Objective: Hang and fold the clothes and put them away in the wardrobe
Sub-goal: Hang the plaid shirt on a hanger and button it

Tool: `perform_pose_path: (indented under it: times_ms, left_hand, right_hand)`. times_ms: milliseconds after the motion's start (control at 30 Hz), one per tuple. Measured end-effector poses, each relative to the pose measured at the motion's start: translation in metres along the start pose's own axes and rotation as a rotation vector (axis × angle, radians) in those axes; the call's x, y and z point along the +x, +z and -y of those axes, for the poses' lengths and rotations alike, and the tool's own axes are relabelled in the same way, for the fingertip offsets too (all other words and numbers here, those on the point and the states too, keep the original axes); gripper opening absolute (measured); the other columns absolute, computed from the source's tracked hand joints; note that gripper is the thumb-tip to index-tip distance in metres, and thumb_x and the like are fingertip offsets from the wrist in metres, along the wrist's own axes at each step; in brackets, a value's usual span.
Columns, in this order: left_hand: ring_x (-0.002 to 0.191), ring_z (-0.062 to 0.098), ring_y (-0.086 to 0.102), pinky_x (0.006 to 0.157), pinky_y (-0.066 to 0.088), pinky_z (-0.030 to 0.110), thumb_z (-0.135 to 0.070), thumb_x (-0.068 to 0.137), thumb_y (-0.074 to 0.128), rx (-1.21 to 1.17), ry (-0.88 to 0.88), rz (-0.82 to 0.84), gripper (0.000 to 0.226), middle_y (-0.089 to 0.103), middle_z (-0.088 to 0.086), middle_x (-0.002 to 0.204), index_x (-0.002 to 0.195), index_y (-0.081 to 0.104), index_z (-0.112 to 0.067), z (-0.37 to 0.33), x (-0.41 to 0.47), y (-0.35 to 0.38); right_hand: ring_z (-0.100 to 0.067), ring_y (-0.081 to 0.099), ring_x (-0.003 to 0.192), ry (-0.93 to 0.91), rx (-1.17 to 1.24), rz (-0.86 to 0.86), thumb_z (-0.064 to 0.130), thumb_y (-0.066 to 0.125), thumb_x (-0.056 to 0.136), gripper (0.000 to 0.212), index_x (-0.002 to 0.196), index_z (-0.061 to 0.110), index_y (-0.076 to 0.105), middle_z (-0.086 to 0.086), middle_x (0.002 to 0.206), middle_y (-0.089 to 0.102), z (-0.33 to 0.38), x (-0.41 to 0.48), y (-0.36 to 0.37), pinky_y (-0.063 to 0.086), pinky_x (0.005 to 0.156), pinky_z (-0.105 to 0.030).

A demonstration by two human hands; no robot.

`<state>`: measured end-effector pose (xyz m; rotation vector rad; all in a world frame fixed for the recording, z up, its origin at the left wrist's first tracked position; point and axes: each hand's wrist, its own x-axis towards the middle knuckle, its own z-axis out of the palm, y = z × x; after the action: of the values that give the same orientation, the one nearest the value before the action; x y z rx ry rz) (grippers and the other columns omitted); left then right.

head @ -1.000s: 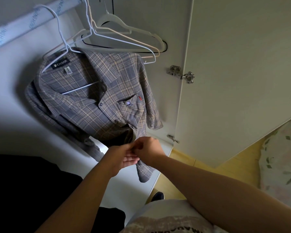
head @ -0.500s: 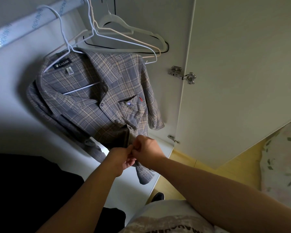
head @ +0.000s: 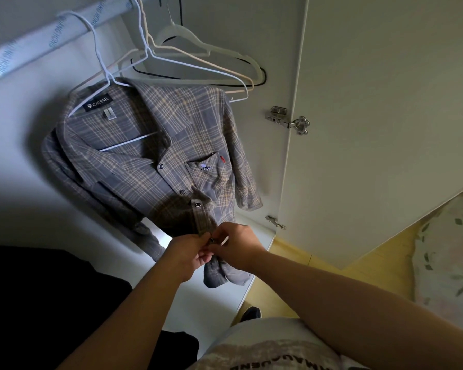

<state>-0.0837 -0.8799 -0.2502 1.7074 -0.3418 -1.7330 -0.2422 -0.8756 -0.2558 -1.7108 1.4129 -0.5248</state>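
The lower front edges of the plaid shirt (head: 150,161) are pinched between the fingertips of the left hand (head: 190,256) and the right hand (head: 238,249) at lower centre. A small metal snap (head: 211,240) is now bared between them where it was covered half a second ago, so the fastening is judged nearly lined up. Both forearms are reached up from the bottom edge, hands touching; the shirt is hung on a white hanger (head: 96,62) from the rail (head: 38,41) at upper left.

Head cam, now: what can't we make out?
Head view. Lower snap on the plaid shirt: mostly covered by left hand and right hand; fastened or not, cannot tell.
Hanging rail: cut off by top-left edge.
Dark mass, lower left: too dark to identify.
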Motion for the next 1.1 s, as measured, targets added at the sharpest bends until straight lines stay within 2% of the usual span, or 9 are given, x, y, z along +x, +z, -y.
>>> perform_pose_path:
  times_ms: [67, 200, 400, 600, 767, 900, 967, 1033, 1100]
  left_hand:
    - [0.096, 0.030, 0.069, 0.067, 0.055, 0.036, -0.008, 0.097, 0.065, 0.004, -0.002, -0.001, 0.018, 0.074, 0.018, 0.104, 0.112, 0.063, 0.001, 0.000, 0.002, -0.001]
    - [0.083, 0.027, 0.070, 0.056, 0.056, 0.033, -0.006, 0.098, 0.063, 0.021, 0.014, -0.001, 0.012, 0.076, 0.015, 0.083, 0.106, 0.063, 0.002, 0.003, 0.004, -0.003]
    - [0.088, 0.032, 0.071, 0.066, 0.059, 0.036, -0.008, 0.095, 0.068, 0.146, 0.123, -0.015, 0.013, 0.073, 0.024, 0.101, 0.101, 0.067, 0.004, 0.003, 0.008, -0.007]
    - [0.087, 0.032, 0.070, 0.060, 0.059, 0.035, -0.002, 0.095, 0.065, 0.120, 0.121, 0.003, 0.011, 0.073, 0.022, 0.096, 0.102, 0.065, 0.007, -0.001, 0.005, -0.008]
    - [0.077, 0.028, 0.071, 0.060, 0.057, 0.034, -0.001, 0.098, 0.061, 0.184, 0.137, 0.006, 0.006, 0.073, 0.018, 0.087, 0.095, 0.065, 0.004, 0.001, 0.007, -0.009]
    - [0.082, 0.029, 0.073, 0.067, 0.059, 0.037, -0.003, 0.098, 0.062, 0.244, 0.162, 0.036, 0.008, 0.074, 0.019, 0.092, 0.094, 0.066, 0.002, 0.001, 0.009, -0.012]
    - [0.083, 0.029, 0.073, 0.075, 0.060, 0.039, -0.006, 0.099, 0.061, 0.327, 0.217, 0.065, 0.012, 0.075, 0.019, 0.092, 0.092, 0.069, 0.000, 0.001, 0.009, -0.014]
    - [0.088, 0.032, 0.073, 0.082, 0.061, 0.044, -0.007, 0.100, 0.060, 0.390, 0.265, 0.080, 0.013, 0.075, 0.018, 0.093, 0.097, 0.071, -0.002, 0.000, 0.008, -0.015]
    - [0.092, 0.034, 0.073, 0.089, 0.060, 0.048, -0.007, 0.100, 0.060, 0.432, 0.296, 0.079, 0.013, 0.076, 0.017, 0.094, 0.100, 0.073, -0.003, 0.000, 0.008, -0.014]
  right_hand:
    - [-0.014, 0.066, 0.085, 0.020, 0.016, 0.007, 0.035, 0.078, 0.084, 0.021, 0.100, 0.024, 0.069, 0.007, 0.096, 0.069, 0.000, 0.000, 0.000, 0.057, 0.077, -0.030]
    - [-0.013, 0.067, 0.085, 0.056, 0.058, 0.018, 0.038, 0.078, 0.082, 0.021, 0.097, 0.026, 0.069, 0.009, 0.094, 0.068, -0.001, 0.000, -0.002, 0.057, 0.076, -0.030]
    - [-0.015, 0.070, 0.079, 0.108, 0.176, -0.002, 0.040, 0.075, 0.087, 0.014, 0.086, 0.029, 0.067, 0.006, 0.090, 0.072, 0.000, 0.000, -0.001, 0.061, 0.077, -0.037]
    - [-0.013, 0.067, 0.081, 0.049, 0.075, 0.025, 0.038, 0.079, 0.084, 0.020, 0.095, 0.027, 0.065, 0.009, 0.091, 0.067, 0.002, 0.000, -0.002, 0.060, 0.074, -0.034]
    - [-0.014, 0.065, 0.075, 0.061, 0.056, 0.027, 0.035, 0.079, 0.082, 0.021, 0.094, 0.026, 0.064, 0.007, 0.088, 0.067, 0.002, 0.001, -0.001, 0.058, 0.068, -0.033]
    - [-0.014, 0.067, 0.078, 0.098, 0.076, 0.022, 0.039, 0.077, 0.083, 0.017, 0.087, 0.029, 0.063, 0.007, 0.088, 0.068, 0.002, -0.001, 0.000, 0.057, 0.068, -0.030]
    - [-0.017, 0.072, 0.074, 0.154, 0.168, 0.011, 0.040, 0.074, 0.086, 0.017, 0.083, 0.027, 0.064, 0.003, 0.085, 0.073, 0.003, -0.002, 0.000, 0.062, 0.068, -0.032]
    - [-0.021, 0.074, 0.069, 0.219, 0.263, 0.006, 0.035, 0.074, 0.087, 0.016, 0.083, 0.021, 0.068, -0.003, 0.081, 0.075, 0.004, -0.001, -0.001, 0.064, 0.065, -0.036]
    - [-0.020, 0.074, 0.067, 0.271, 0.280, -0.013, 0.030, 0.073, 0.085, 0.011, 0.081, 0.020, 0.070, -0.002, 0.076, 0.075, 0.006, 0.002, -0.002, 0.063, 0.061, -0.031]
